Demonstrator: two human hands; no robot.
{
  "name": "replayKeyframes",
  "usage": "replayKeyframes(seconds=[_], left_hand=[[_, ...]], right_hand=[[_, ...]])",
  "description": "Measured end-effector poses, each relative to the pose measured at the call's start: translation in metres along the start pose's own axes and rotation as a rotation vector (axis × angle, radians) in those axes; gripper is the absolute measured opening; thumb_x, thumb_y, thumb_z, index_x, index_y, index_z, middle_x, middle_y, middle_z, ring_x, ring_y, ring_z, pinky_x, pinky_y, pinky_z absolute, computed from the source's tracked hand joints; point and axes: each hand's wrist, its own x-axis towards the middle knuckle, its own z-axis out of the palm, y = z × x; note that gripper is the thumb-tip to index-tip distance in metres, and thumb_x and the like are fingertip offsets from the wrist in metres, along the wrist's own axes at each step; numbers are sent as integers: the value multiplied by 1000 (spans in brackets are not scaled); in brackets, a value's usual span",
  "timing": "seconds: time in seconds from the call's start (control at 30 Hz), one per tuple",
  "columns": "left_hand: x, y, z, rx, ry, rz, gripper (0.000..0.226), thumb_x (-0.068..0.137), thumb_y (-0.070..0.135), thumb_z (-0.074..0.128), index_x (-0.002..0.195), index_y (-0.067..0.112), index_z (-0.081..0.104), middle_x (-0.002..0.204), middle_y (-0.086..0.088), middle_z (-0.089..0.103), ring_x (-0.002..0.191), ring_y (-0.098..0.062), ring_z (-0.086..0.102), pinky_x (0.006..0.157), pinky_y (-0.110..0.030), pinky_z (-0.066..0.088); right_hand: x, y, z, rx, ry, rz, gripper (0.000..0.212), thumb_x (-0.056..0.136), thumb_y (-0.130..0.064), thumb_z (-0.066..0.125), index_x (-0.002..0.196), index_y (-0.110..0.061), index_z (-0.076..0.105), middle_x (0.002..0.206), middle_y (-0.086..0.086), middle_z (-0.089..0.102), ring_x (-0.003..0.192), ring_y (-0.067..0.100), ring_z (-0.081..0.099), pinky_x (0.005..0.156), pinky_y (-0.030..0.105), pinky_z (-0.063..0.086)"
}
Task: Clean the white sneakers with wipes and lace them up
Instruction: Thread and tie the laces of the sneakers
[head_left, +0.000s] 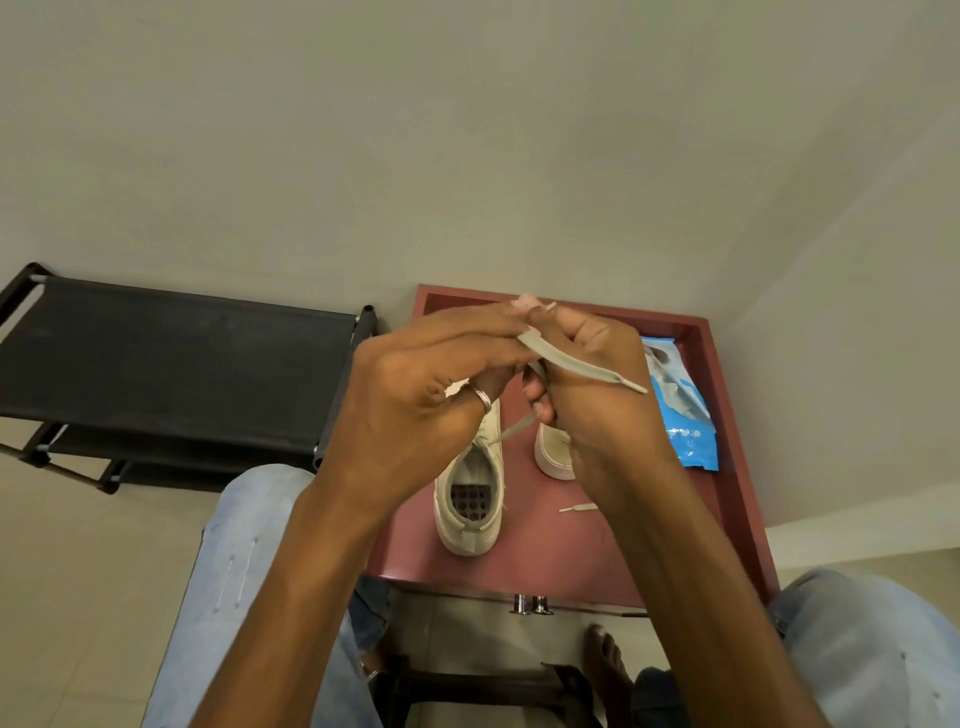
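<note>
On the red counter (702, 332), whose raised rim makes it a shallow tray, stand two white sneakers side by side, toes pointing away from the person. The left sneaker (470, 501) is seen almost whole. Its opening faces up, and a dark patch with round holes sits on the insole at the heel. The right sneaker (553, 454) is mostly hidden behind the right wrist, so only its heel end shows.

One blue wipes packet (688, 421) lies flat against the rim to the right of the sneakers, apart from them. One loose lace end (577, 507) lies on the counter near the right sneaker's heel. The rest of it is hidden by the forearm.

Both hands are raised above the sneakers and meet over their toes. The left hand (415, 405), with one ring (483, 401) on a finger, pinches a flat pale shoelace (571, 366) at its fingertips. The right hand (597, 395) has its fingers curled round the same shoelace. One tipped end sticks out to the right across the back of that hand, and another strand runs down from between the hands to the eyelets of the left sneaker.

Two metal knobs (530, 604) sit on the counter's near edge. One black shoe rack (171, 364) stands to the left against the wall. The person's knees in light jeans flank the counter.
</note>
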Motion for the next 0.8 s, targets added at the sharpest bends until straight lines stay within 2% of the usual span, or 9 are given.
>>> replayKeyframes(seconds=[0.1,0.2,0.33,0.43,0.5,0.57,0.63,0.7,0.8], left_hand=[[0,0,1,-53,-54,-60,19,82,-3,82,99,5,79,108,1,74,104,-6,70,93,-21,53],[2,0,-1,-155,-112,-182,16,82,5,83,97,8,79,102,2,75,98,-5,71,89,-18,53],[3,5,1,-456,-73,-592,18,83,4,80,97,14,76,93,0,77,88,-16,76,85,-33,61],[7,7,3,-652,54,-842,16,78,5,80,92,10,75,82,3,77,81,-15,76,78,-28,60],[9,5,4,-870,163,-971,13,79,3,76,92,5,74,79,-2,75,75,-16,73,75,-25,58],[9,3,5,-999,211,-1045,17,78,4,75,95,2,74,81,-6,74,73,-16,71,73,-23,58],[9,3,5,-1022,189,-1066,27,76,8,74,102,-2,73,84,-7,75,74,-14,71,74,-23,58],[9,2,4,-1013,162,-1057,27,79,9,72,103,-3,73,87,-9,77,77,-16,73,76,-26,61],[8,0,3,-973,143,-1051,24,77,13,73,98,1,75,94,-14,77,88,-22,75,88,-32,59]], right_hand=[[2,0,-4,14,-17,48,28,98,-28,58,78,-12,69,47,-2,46,36,4,37,35,15,29],[3,0,-7,7,1,68,25,98,-25,59,87,-7,72,46,-2,48,36,3,39,35,14,30],[3,-3,-6,-45,-1,32,29,100,-29,54,103,-3,69,58,4,55,41,2,44,39,14,35],[3,-7,-10,-101,-75,-91,18,98,-11,54,110,-9,67,73,4,58,49,4,47,47,14,40],[3,-10,-16,-148,-143,-172,28,92,6,51,110,-9,67,83,0,63,53,1,51,51,12,41],[2,-10,-19,-226,-216,-258,34,87,14,51,108,-7,68,89,-4,65,56,-2,56,51,11,42],[4,-7,-20,-301,-280,-372,29,87,10,59,107,-8,70,100,2,66,78,4,66,63,24,52],[9,0,-20,-355,-290,-464,26,85,0,72,107,-11,73,108,5,66,96,18,66,79,41,56],[12,5,-19,-324,-255,-529,23,83,-8,75,106,-11,75,105,8,67,101,22,64,82,47,54]])
